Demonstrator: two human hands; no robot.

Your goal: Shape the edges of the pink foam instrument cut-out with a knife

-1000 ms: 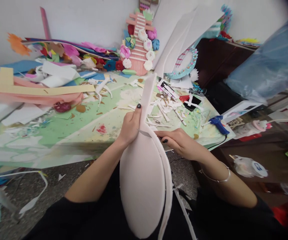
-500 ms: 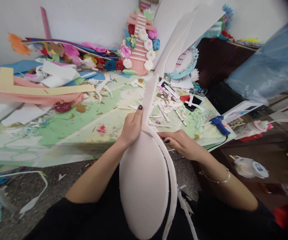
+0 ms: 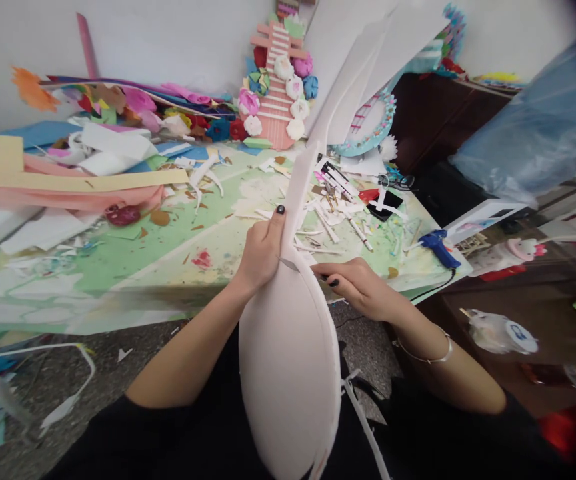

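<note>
A white foam board cut-out (image 3: 288, 373), shaped like a lute with a rounded body and long neck, stands upright between my arms, its lower end over my lap. My left hand (image 3: 263, 250) grips it where the neck meets the body, thumb on the front face. In my right hand (image 3: 365, 287) is a craft knife (image 3: 289, 265); its thin blade lies across the upper body, pointing toward my left hand. A narrow foam strip (image 3: 335, 360) runs along the body's right edge, close against it. Another thin white strip (image 3: 368, 423) hangs lower right.
Foam scraps and pens (image 3: 338, 180) litter the table (image 3: 168, 267). A blue glue gun (image 3: 438, 248) lies at its right edge. Behind stand a pink flower-covered instrument model (image 3: 275, 100) and a round blue one (image 3: 368, 127). Paper sheets (image 3: 118, 147) are piled left.
The foam strip, which stood apart from the body's right edge with a dark gap, now sits against it. The knife blade has shifted slightly left and up, toward my left hand.
</note>
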